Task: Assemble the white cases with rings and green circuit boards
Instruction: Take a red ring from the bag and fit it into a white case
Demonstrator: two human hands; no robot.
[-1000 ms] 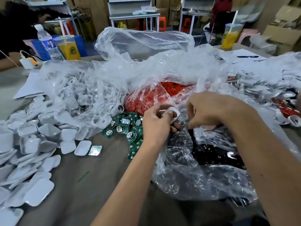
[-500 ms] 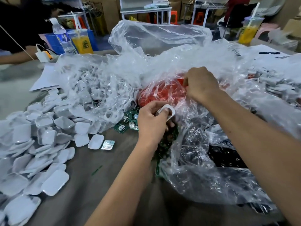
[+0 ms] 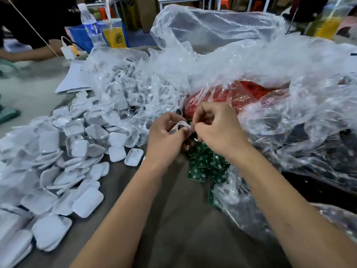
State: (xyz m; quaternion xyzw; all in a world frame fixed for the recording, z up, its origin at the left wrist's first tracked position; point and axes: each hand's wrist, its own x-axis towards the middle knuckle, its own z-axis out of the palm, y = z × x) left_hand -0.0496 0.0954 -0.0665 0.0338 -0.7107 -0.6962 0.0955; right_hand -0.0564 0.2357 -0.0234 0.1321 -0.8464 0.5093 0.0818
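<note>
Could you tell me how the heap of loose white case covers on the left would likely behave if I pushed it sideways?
The white case covers look thin and glossy, so they would probably slide and scatter. The heap lies loosely stacked, so it likely collapses rather than moving together.

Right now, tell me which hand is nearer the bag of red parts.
Right. The right hand sits at the near edge of the bag of red parts; the left hand is further left, holding a white case.

Two hands: left [image 3: 166, 136], right [image 3: 216, 128]. One white case [image 3: 180, 126] held between them. White cases [image 3: 73, 151] heaped left, too many to count. Green boards [image 3: 204, 165] piled, uncountable. One bottle [image 3: 91, 28]. Two orange drink cups [image 3: 115, 33] [image 3: 327, 26]. One bag of red parts [image 3: 241, 93].
</note>
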